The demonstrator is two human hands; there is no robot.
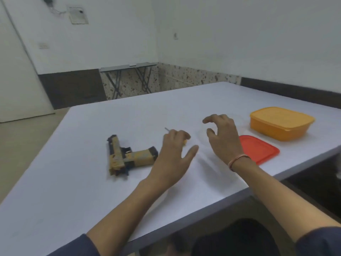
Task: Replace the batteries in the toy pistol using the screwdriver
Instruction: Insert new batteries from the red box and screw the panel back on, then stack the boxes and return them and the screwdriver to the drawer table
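The toy pistol (127, 156), tan with black parts, lies on its side on the white table (92, 191), left of both hands. My left hand (173, 154) is just right of its grip. The fingers curl over the screwdriver (185, 142) and the thumb is spread to the right. Only the thin metal tip and a bit of the orange handle show past the fingers. My right hand (223, 137) hovers above the table farther right, fingers bent like a claw and holding nothing. No batteries are in view.
An orange plastic box (280, 122) stands at the right of the table. Its red lid (258, 150) lies flat beside it, partly behind my right wrist. The table's near edge runs diagonally under my forearms. A folding table stands by the far wall.
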